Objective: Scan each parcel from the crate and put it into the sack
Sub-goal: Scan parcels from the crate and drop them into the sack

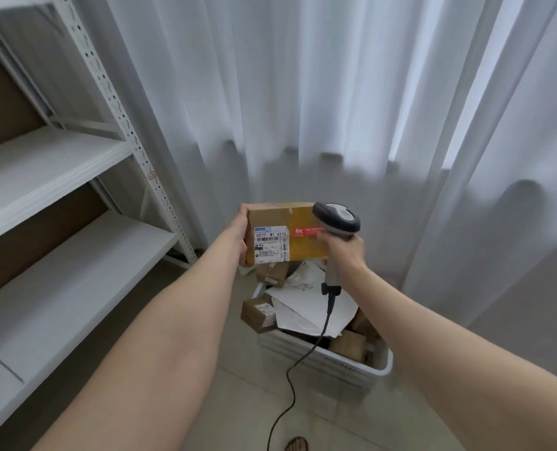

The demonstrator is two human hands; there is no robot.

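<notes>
Gripped end-on by left hand at frame centre, above white plastic crate: brown cardboard parcel. Clasped in right hand: grey corded scanner. Could slip from one-handed hold; could misread if aimed off white label.

light: soft daylight through curtain | shadows: faint | focus: sharp centre | edges: wide-angle bending at shelving

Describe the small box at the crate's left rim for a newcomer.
Find the white crate on the floor. At its left rim, beside the big white mailer, sits a small brown box. Unlike the plain brown box opposite, it shows a white label.
</notes>
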